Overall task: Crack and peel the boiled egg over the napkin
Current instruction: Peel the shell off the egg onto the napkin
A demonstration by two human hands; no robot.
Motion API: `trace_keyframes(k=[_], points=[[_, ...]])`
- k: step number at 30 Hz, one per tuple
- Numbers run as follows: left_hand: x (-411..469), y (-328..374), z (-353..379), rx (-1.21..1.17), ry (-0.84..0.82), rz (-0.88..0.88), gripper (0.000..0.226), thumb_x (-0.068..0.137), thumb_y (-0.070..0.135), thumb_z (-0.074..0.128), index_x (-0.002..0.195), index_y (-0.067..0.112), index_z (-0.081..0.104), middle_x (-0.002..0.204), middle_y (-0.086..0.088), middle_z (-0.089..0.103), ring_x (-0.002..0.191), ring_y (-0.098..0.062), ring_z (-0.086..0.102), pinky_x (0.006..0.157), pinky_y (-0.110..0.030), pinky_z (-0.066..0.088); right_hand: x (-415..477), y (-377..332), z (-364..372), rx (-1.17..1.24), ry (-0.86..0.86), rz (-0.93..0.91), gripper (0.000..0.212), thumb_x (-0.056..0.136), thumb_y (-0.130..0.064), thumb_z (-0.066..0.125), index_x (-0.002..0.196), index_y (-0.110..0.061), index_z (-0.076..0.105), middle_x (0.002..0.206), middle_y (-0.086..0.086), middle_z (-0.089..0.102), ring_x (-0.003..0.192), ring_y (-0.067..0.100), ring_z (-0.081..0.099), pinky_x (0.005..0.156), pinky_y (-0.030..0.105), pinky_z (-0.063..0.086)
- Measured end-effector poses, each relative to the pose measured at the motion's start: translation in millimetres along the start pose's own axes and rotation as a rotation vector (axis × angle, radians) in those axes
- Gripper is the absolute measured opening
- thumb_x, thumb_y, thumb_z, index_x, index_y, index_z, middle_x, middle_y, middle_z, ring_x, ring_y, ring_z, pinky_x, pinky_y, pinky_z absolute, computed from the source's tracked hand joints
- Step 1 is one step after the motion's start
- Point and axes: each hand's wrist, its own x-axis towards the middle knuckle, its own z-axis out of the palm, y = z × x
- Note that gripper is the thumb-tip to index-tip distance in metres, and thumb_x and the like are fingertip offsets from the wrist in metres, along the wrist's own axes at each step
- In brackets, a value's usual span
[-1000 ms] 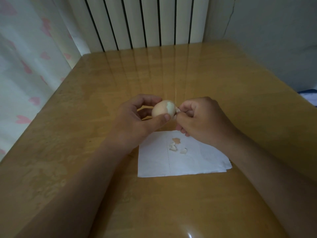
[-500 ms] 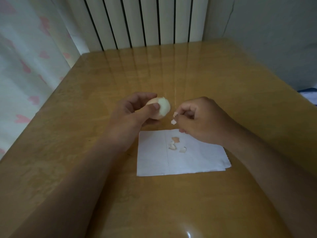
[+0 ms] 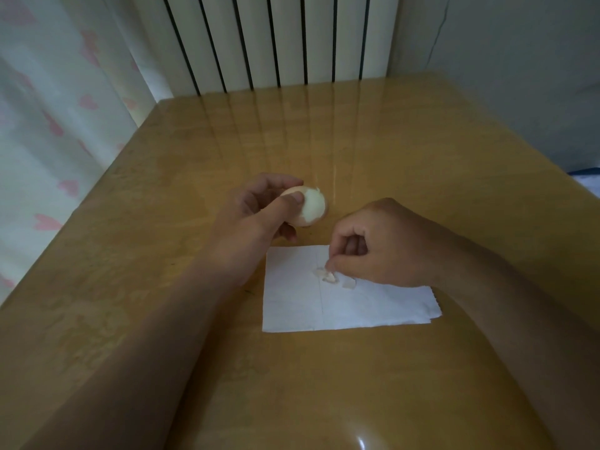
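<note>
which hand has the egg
The left hand grips the partly peeled egg; the right hand pinches at shell bits on the napkin.

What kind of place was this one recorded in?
Most likely a room in a home, not a lab or commercial kitchen: a glossy wooden table stands in front of a white ribbed radiator, and a pale curtain printed with pink hearts hangs on the left.

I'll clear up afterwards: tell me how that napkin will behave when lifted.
The napkin looks thin and creased, so it would probably flop when lifted. Shell bits lie loose on it and would likely slide off.
</note>
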Motion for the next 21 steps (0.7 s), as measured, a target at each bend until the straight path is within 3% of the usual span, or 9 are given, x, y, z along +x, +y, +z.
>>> trace_keyframes(k=[4,6,8,12,21], points=[[-1.0,-0.1,-0.5,0.004,-0.023,0.007,0.030,0.076,0.034,0.071,0.102,0.019,0.072,0.098,-0.009,0.072,0.086,-0.023,0.066,0.062,-0.031,0.052,1.3,0.1,-2.2,0.027,0.070,0.039,0.031,0.072,-0.043,0.082,0.064,-0.020,0.063,0.054,-0.008,0.059,0.046,0.002,0.050,0.047,0.021,0.041],[-1.7,0.9,-1.2,0.005,-0.040,0.005,0.032,0.076,0.035,0.071,0.103,0.020,0.072,0.098,-0.007,0.073,0.086,-0.021,0.067,0.063,-0.030,0.052,3.3,2.3,-2.9,0.091,0.164,0.069,0.032,0.074,-0.049,0.078,0.068,-0.021,0.063,0.055,-0.005,0.061,0.047,0.002,0.052,0.048,0.026,0.043],[-2.1,1.5,-1.3,0.000,-0.066,0.006,0.027,0.081,0.029,0.069,0.106,0.019,0.071,0.096,-0.005,0.074,0.085,-0.018,0.067,0.063,-0.030,0.052,5.2,3.5,-4.4,0.213,0.238,0.115,0.033,0.074,-0.052,0.077,0.084,-0.023,0.065,0.064,-0.002,0.069,0.056,0.006,0.064,0.052,0.032,0.054],[-3.1,1.6,0.5,-0.016,-0.093,-0.001,0.024,0.085,0.022,0.062,0.107,0.017,0.070,0.094,-0.008,0.074,0.084,-0.022,0.066,0.064,-0.033,0.053,6.4,2.9,-2.5,0.528,0.178,0.150,0.040,0.082,-0.028,0.079,0.116,-0.018,0.063,0.080,0.007,0.078,0.075,0.019,0.076,0.065,0.037,0.062],[-3.3,0.0,-0.4,0.019,-0.097,0.022,0.021,0.083,0.026,0.070,0.103,0.022,0.074,0.100,-0.008,0.077,0.087,-0.023,0.070,0.065,-0.034,0.054,7.8,-2.3,-1.2,0.733,0.158,0.176,0.023,0.084,0.000,0.073,0.105,-0.008,0.068,0.087,0.026,0.074,0.075,0.028,0.074,0.072,0.039,0.062]])
